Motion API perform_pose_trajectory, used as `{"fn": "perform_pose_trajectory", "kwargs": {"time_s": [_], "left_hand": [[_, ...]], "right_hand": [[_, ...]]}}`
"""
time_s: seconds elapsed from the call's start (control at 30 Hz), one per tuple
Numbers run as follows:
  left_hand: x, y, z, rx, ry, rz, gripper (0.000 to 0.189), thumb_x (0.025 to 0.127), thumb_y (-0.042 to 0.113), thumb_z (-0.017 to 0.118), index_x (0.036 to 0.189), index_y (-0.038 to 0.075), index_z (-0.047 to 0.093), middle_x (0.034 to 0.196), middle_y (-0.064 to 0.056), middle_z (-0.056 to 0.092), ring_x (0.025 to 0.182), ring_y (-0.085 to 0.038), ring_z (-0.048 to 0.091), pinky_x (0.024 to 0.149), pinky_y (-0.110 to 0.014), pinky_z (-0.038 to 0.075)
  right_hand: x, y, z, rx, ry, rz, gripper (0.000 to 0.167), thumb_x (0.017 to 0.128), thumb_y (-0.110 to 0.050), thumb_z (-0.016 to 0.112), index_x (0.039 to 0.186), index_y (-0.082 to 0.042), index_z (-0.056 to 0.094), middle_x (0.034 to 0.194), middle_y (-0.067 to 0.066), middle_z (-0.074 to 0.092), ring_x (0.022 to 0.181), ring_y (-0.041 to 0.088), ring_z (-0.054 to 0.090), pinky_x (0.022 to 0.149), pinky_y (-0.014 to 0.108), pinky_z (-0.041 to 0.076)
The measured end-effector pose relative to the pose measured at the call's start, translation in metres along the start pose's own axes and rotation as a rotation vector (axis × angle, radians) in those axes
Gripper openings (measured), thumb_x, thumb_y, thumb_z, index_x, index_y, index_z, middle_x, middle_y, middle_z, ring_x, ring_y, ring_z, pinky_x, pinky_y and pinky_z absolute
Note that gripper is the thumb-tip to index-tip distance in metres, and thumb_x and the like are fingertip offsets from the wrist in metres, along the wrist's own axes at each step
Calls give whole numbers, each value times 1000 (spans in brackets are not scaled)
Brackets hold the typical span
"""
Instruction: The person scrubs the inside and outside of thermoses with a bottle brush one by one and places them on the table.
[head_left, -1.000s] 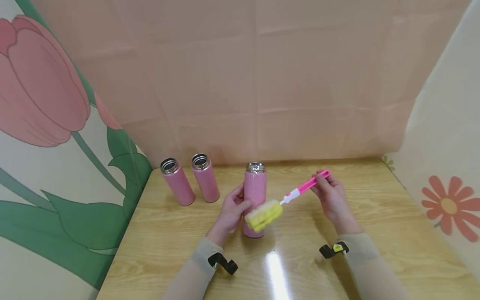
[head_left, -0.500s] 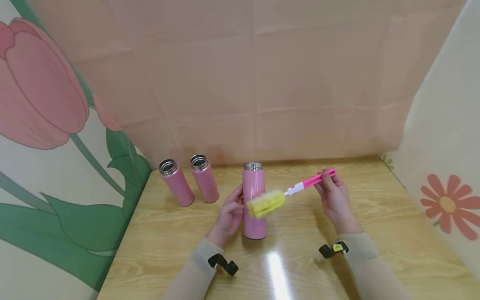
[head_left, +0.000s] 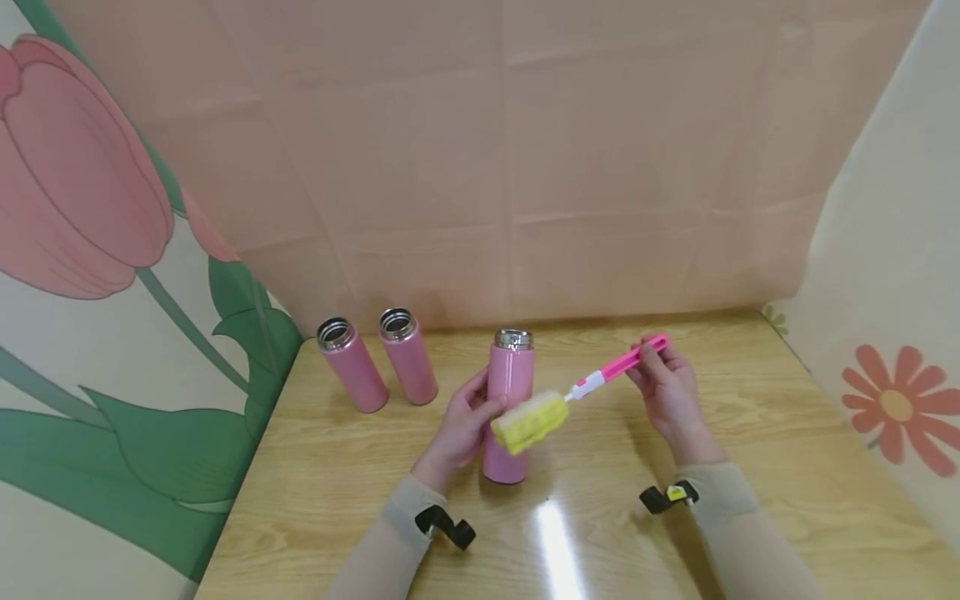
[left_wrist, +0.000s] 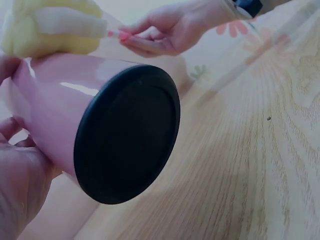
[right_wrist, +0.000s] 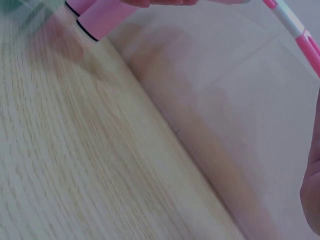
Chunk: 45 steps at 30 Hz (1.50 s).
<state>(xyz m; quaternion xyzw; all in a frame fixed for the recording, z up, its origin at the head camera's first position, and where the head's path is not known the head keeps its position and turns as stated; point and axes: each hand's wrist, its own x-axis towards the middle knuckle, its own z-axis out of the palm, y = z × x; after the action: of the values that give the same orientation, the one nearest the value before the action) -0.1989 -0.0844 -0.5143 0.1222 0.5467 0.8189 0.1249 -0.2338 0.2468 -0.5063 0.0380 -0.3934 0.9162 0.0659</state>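
Note:
My left hand grips a pink insulated bottle with an uncapped steel mouth. In the left wrist view its black base faces the camera, raised and tilted over the table. My right hand pinches the pink handle of a bottle brush. The brush's yellow sponge head overlaps the bottle's outer side near my left thumb, and in the left wrist view it lies right along the bottle's wall. Only an edge of my right hand shows in the right wrist view.
Two similar pink bottles, a left one and a right one, stand uncapped at the back left of the wooden table. A pinkish sheet hangs behind the table. Flower-printed panels flank both sides.
The sponge head has swung up and back down over the bottle's side. My left thumb lifted off the bottle and lies on it again. The bottle has shifted and tilted slightly.

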Motion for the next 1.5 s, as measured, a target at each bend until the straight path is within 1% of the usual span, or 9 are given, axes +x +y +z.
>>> {"fn": "perform_pose_trajectory", "kwargs": {"time_s": [0.13, 0.33, 0.53, 0.77, 0.9, 1.0, 1.17, 1.3, 1.5], "left_hand": [[2, -3, 0, -11, 6, 44, 72, 102, 4, 62, 167, 2, 31, 164, -21, 43, 141, -28, 52, 118, -37, 45], [5, -4, 1, -33, 44, 81, 69, 106, 5, 58, 167, 0, 27, 164, -24, 42, 140, -29, 53, 119, -41, 43], [6, -2, 0, -59, 65, 60, 67, 108, 11, 56, 168, 2, 28, 162, -23, 44, 139, -29, 53, 119, -42, 43], [6, -4, -1, -118, 79, 47, 65, 108, 18, 54, 167, 2, 31, 159, -19, 48, 136, -23, 54, 117, -35, 43], [4, -4, -1, -159, 44, 43, 68, 106, 20, 53, 168, 4, 29, 165, -15, 42, 146, -23, 46, 122, -36, 36], [1, -3, -1, -169, -6, 52, 71, 102, 13, 51, 169, 4, 28, 168, -13, 39, 147, -24, 44, 123, -38, 34], [0, -2, -2, -104, -67, 80, 79, 94, -4, 61, 167, 5, 32, 158, -16, 48, 136, -27, 55, 119, -42, 44], [1, -1, 0, -24, -32, 77, 87, 91, -10, 73, 167, 10, 35, 156, -15, 52, 135, -28, 59, 115, -41, 49], [0, -2, 1, -6, 46, 96, 93, 90, -13, 70, 169, 6, 26, 166, -18, 42, 148, -30, 47, 119, -36, 43]], "right_hand": [[-2, 1, -4, -84, -66, 1, 17, 109, -2, 57, 108, -7, 73, 101, 7, 75, 90, 14, 76, 86, 29, 63], [-4, 6, -8, -178, -161, 11, 19, 110, 0, 54, 107, -7, 71, 97, 4, 74, 89, 14, 75, 86, 31, 64], [-4, 6, -4, -117, -66, -6, 15, 110, -3, 57, 110, -9, 71, 103, 4, 73, 93, 14, 75, 89, 29, 62], [0, 2, 2, 54, 45, -48, 12, 109, -6, 58, 107, -5, 69, 104, 7, 70, 96, 15, 74, 94, 29, 60], [2, 2, 4, 158, 102, -71, 9, 107, -6, 61, 105, -2, 68, 101, 10, 72, 91, 17, 74, 91, 30, 61], [3, 1, 7, 203, 141, -82, 9, 107, -6, 61, 104, -1, 68, 99, 11, 72, 89, 17, 75, 90, 30, 62], [3, -1, 11, 228, 186, -94, 9, 106, -8, 63, 103, -1, 67, 97, 11, 73, 87, 17, 75, 87, 29, 63], [3, -2, 13, 214, 202, -106, 9, 107, -8, 61, 104, -1, 67, 97, 10, 72, 86, 17, 75, 86, 29, 63], [3, -2, 16, 212, 241, -109, 8, 106, -8, 63, 102, -2, 66, 95, 9, 71, 85, 17, 74, 85, 29, 63]]}}
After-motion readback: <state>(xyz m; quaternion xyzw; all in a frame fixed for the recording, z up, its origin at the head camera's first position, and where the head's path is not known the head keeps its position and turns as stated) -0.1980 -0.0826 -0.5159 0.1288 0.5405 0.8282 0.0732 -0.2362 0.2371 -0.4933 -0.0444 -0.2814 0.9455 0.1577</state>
